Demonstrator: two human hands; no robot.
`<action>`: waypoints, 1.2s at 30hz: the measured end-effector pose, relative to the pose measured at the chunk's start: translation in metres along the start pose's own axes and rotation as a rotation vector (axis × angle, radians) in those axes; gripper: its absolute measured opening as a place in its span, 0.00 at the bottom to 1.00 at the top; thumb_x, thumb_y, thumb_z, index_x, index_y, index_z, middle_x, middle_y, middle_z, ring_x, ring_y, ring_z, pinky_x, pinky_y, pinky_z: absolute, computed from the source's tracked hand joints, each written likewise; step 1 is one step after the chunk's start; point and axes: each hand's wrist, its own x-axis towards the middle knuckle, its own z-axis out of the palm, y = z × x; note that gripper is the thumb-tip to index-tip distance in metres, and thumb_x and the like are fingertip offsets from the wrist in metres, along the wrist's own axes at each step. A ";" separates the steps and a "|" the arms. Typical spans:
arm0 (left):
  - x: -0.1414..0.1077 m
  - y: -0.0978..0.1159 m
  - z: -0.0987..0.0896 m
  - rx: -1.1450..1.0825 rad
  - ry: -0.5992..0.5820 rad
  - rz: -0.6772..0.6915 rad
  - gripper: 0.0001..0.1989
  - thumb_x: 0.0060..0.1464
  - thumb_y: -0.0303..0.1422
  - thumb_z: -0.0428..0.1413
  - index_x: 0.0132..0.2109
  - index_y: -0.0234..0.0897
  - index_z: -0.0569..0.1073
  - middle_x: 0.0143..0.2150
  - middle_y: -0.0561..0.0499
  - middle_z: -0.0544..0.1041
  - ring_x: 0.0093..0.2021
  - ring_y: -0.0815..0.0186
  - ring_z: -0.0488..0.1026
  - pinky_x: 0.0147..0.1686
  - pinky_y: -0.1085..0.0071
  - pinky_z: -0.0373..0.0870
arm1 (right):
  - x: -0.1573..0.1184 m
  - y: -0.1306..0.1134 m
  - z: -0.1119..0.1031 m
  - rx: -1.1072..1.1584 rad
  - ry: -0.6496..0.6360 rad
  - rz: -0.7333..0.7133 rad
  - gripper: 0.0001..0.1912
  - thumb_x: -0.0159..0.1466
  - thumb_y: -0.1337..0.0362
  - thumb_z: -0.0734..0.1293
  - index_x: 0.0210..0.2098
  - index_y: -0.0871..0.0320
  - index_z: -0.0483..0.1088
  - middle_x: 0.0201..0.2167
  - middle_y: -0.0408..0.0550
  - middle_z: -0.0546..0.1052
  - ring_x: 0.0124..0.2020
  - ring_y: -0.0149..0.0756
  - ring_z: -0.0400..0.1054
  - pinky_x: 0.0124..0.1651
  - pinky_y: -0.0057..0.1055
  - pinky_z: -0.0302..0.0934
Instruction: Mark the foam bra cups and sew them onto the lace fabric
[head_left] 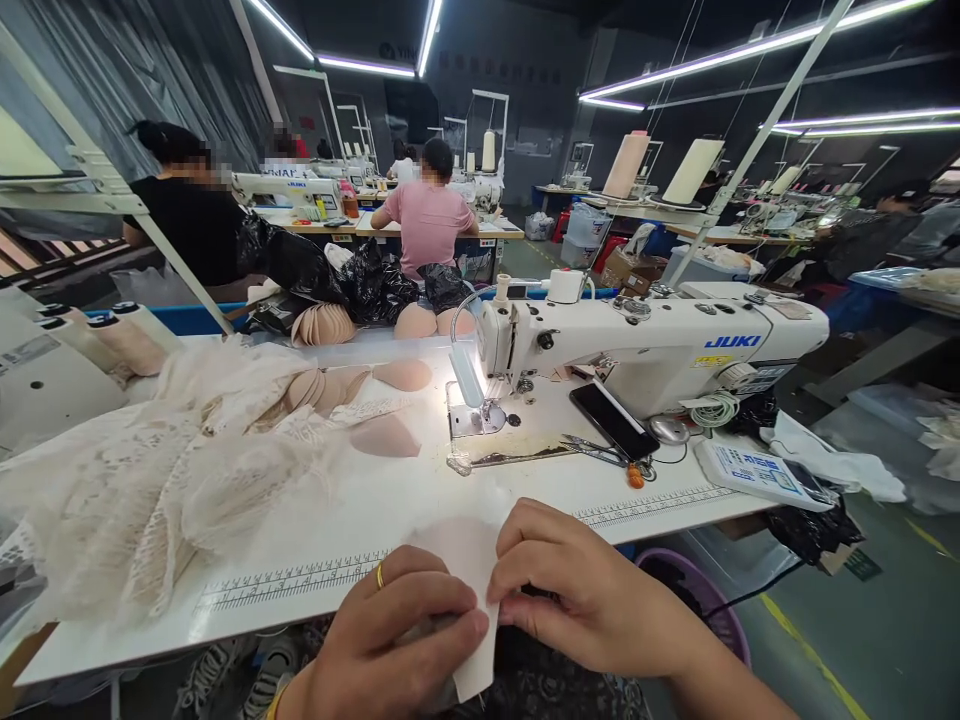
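Observation:
Close to the table's front edge, my left hand [412,630] and my right hand [570,590] pinch a pale pinkish-white bra cup piece [461,545] from both sides. A ring shows on a left finger. The piece's rounded top spreads out beyond my fingers, and its narrow white end [478,668] hangs below them. My fingertips cover its middle. Ahead of my hands, a white sewing machine [645,335] has its lamp lit over the needle plate [476,415]. Two loose beige cup pieces [386,436] lie left of the plate.
White lace fabric [180,470] heaps over the table's left side, with stacked beige cups [322,390] in it. Right of the needle are snips [596,450], a phone [613,420] and a white boxed device [761,475]. Co-workers [431,220] sit at machines beyond.

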 end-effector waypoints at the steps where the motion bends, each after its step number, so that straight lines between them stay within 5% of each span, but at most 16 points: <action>1: -0.001 0.000 0.000 0.002 -0.005 0.012 0.09 0.66 0.19 0.56 0.44 0.31 0.81 0.37 0.46 0.81 0.39 0.66 0.76 0.38 0.74 0.80 | 0.001 0.000 0.002 -0.013 0.000 -0.011 0.09 0.70 0.75 0.66 0.41 0.55 0.72 0.37 0.45 0.71 0.39 0.36 0.67 0.40 0.31 0.63; 12: -0.007 0.001 -0.003 0.019 -0.010 0.014 0.09 0.65 0.19 0.57 0.45 0.33 0.80 0.37 0.46 0.82 0.38 0.65 0.78 0.38 0.71 0.82 | -0.003 0.006 0.003 0.015 0.019 -0.014 0.04 0.73 0.68 0.68 0.41 0.54 0.71 0.38 0.45 0.71 0.40 0.36 0.67 0.41 0.31 0.64; 17: -0.004 0.002 -0.002 0.000 -0.012 0.014 0.08 0.66 0.20 0.57 0.44 0.34 0.80 0.36 0.47 0.83 0.37 0.66 0.79 0.38 0.72 0.83 | -0.001 0.006 0.007 -0.007 0.002 -0.048 0.09 0.72 0.73 0.63 0.37 0.54 0.68 0.35 0.44 0.70 0.37 0.37 0.65 0.39 0.32 0.63; 21: -0.007 0.002 -0.004 -0.015 -0.015 0.015 0.09 0.65 0.19 0.57 0.45 0.33 0.80 0.36 0.46 0.83 0.37 0.66 0.78 0.38 0.73 0.82 | -0.005 0.012 0.003 0.047 0.011 -0.034 0.10 0.75 0.67 0.63 0.36 0.54 0.69 0.34 0.45 0.71 0.38 0.38 0.66 0.40 0.33 0.63; 27: -0.006 0.002 -0.003 -0.007 -0.024 0.031 0.09 0.64 0.18 0.58 0.44 0.32 0.80 0.37 0.46 0.83 0.38 0.65 0.78 0.40 0.73 0.82 | -0.010 0.009 0.011 0.160 0.111 0.027 0.10 0.74 0.65 0.66 0.35 0.53 0.64 0.35 0.44 0.68 0.37 0.35 0.65 0.39 0.31 0.63; 33: -0.007 0.009 -0.009 0.017 0.015 0.036 0.06 0.67 0.24 0.57 0.45 0.33 0.79 0.34 0.46 0.83 0.35 0.64 0.79 0.37 0.67 0.84 | -0.015 0.044 0.028 -0.387 0.359 0.038 0.12 0.72 0.75 0.58 0.35 0.54 0.60 0.33 0.47 0.67 0.35 0.40 0.58 0.37 0.37 0.56; 36: -0.018 0.009 -0.012 0.058 -0.022 0.025 0.08 0.68 0.26 0.56 0.48 0.33 0.80 0.36 0.43 0.84 0.38 0.59 0.80 0.40 0.60 0.85 | -0.021 0.061 0.017 -0.409 0.405 0.144 0.12 0.73 0.73 0.59 0.33 0.54 0.61 0.30 0.44 0.66 0.32 0.39 0.59 0.35 0.35 0.56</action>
